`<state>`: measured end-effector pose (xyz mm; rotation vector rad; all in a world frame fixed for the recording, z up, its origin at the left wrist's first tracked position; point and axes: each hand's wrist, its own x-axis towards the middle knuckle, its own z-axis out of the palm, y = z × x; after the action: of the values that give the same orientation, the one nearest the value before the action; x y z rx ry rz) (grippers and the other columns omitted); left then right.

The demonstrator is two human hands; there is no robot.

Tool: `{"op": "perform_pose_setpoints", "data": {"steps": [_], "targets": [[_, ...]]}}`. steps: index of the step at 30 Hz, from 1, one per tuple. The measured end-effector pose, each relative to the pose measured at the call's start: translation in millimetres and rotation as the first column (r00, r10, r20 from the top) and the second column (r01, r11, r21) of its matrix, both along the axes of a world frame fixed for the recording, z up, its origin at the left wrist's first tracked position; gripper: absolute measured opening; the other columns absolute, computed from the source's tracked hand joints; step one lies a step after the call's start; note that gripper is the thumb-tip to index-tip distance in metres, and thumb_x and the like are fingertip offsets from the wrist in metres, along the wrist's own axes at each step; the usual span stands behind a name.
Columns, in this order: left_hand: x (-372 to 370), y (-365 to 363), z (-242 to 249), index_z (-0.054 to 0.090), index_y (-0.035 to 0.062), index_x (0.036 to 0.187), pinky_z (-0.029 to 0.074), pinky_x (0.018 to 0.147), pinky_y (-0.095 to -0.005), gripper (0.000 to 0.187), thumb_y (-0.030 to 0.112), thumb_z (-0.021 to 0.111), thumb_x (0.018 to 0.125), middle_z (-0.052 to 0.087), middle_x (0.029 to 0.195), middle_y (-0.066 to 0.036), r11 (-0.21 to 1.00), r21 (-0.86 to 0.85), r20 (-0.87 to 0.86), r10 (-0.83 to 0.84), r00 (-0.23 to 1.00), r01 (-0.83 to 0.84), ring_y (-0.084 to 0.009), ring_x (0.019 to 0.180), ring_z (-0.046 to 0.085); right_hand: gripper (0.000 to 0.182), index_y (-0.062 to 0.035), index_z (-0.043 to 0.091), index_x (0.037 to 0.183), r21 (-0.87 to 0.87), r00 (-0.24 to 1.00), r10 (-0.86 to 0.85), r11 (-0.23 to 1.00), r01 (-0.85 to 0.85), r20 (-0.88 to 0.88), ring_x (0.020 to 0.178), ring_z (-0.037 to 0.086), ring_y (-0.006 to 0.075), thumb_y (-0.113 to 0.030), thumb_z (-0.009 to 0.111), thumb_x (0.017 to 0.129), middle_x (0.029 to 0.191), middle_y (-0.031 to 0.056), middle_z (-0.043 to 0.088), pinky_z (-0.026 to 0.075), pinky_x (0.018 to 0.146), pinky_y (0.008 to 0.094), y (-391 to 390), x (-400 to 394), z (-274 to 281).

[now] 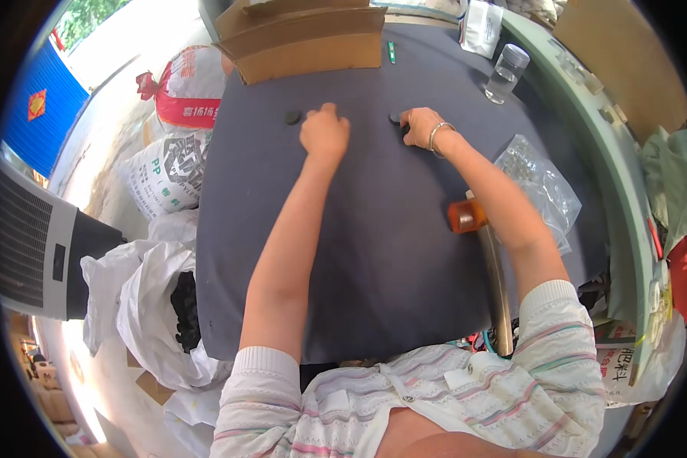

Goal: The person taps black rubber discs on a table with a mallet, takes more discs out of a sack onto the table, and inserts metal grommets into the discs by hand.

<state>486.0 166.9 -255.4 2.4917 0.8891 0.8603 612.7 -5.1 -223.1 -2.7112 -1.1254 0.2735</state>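
On the grey cloth of the table, my left hand (325, 133) is closed with its fingers curled downward. What it holds, if anything, is hidden beneath it. Just left of it lies a small dark round piece (292, 117), apart from the fingers. My right hand (424, 127), with a bangle at the wrist, pinches a small dark piece (406, 131) under its fingertips. Another dark disc (395, 117) lies right beside those fingers. Below my right forearm rests a mallet with an orange head (466, 217), its wooden handle (498, 305) pointing toward me.
A cardboard box (313, 55) stands at the far edge, with a small green item (391, 52) beside it. To the right are a clear jar (505, 75), a white pouch (481, 29) and a clear plastic bag (551, 191). An open white sack (149, 305) holds dark pieces at left.
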Motion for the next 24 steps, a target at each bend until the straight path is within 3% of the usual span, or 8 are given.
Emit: {"op": "perform_pose_setpoints", "data": {"steps": [5,9,12,16,17,18,20,24], "targets": [[10,35,3,0.067,0.0068,0.101,0.053,0.082,-0.0448,0.032,0.028,0.068,0.077,0.067,0.100,-0.018,0.996,-0.058,-0.333,-0.088,0.939,0.073,-0.0347,0.096,0.064,0.038,-0.0084,0.066,0.111,0.192,0.999,-0.021,0.981,0.012,0.043,0.103,0.062,0.0340,-0.013,0.068,0.073,0.106,0.0174,0.067,0.050,0.090,0.0404,8,12,0],[15,39,6,0.069,0.0060,0.098,0.053,0.083,-0.0442,0.029,0.024,0.067,0.075,0.068,0.101,-0.017,0.994,-0.069,-0.347,-0.104,0.932,0.085,-0.0340,0.099,0.064,0.027,-0.0057,0.068,0.100,0.258,0.973,-0.017,0.965,-0.044,0.231,0.100,0.062,0.0361,-0.015,0.066,0.075,0.104,0.0187,0.066,0.050,0.088,0.0442,22,19,-24],[18,42,-2,0.071,0.0074,0.094,0.053,0.082,-0.0438,0.026,0.019,0.064,0.072,0.069,0.097,-0.015,0.990,-0.017,-0.357,-0.140,0.924,0.143,-0.0337,0.096,0.066,0.035,-0.0071,0.066,0.109,-0.079,0.964,0.132,0.990,-0.117,0.229,0.099,0.062,0.0369,-0.018,0.064,0.075,0.101,0.0193,0.067,0.050,0.087,0.0435,33,32,-18],[-6,40,-6,0.073,0.0109,0.091,0.055,0.076,-0.0404,0.025,0.023,0.066,0.070,0.071,0.092,-0.013,0.985,-0.096,-0.153,-0.155,0.976,0.141,-0.0295,0.085,0.069,0.036,-0.0041,0.067,0.104,-0.044,0.946,0.131,0.991,-0.124,0.296,0.100,0.062,0.0369,-0.023,0.068,0.073,0.102,0.0176,0.067,0.050,0.085,0.0445,34,40,-22],[-18,44,-9,0.073,0.0086,0.089,0.056,0.068,-0.0365,0.024,0.024,0.071,0.070,0.071,0.087,-0.011,0.905,-0.369,0.020,-0.221,0.975,0.213,-0.0232,0.071,0.070,0.037,-0.0024,0.067,0.105,0.108,0.883,0.246,0.944,-0.311,0.399,0.078,0.067,0.0332,-0.020,0.070,0.073,0.089,0.0160,0.068,0.054,0.069,0.0416,27,71,-47],[-54,34,13,0.070,0.0037,0.093,0.054,0.056,-0.0323,0.027,0.020,0.075,0.073,0.069,0.081,-0.010,0.701,-0.664,0.243,-0.129,0.961,0.262,-0.0185,0.058,0.066,0.035,-0.0015,0.066,0.106,0.294,0.985,-0.029,0.953,0.079,-0.169,0.053,0.060,0.0223,-0.014,0.068,0.074,0.076,0.0120,0.065,0.049,0.048,0.0356,32,42,-23],[-109,26,23,0.065,-0.0002,0.100,0.050,0.049,-0.0286,0.028,0.014,0.072,0.077,0.065,0.080,-0.010,0.298,-0.840,0.495,0.076,0.866,0.454,-0.0180,0.056,0.063,0.034,-0.0019,0.064,0.110,0.439,0.941,0.012,0.886,0.147,-0.339,0.044,0.047,0.0115,-0.011,0.068,0.077,0.068,0.0035,0.057,0.038,0.037,0.0267,38,44,-28],[-304,-9,53,0.063,0.0008,0.107,0.047,0.047,-0.0259,0.030,0.010,0.070,0.079,0.062,0.080,-0.009,0.345,-0.775,0.618,0.243,0.748,0.529,-0.0160,0.057,0.062,0.036,-0.0024,0.061,0.116,0.543,0.550,0.388,0.827,0.147,-0.740,0.055,0.050,0.0088,-0.008,0.066,0.080,0.068,-0.0003,0.053,0.040,0.046,0.0216,57,-136,44]]}}
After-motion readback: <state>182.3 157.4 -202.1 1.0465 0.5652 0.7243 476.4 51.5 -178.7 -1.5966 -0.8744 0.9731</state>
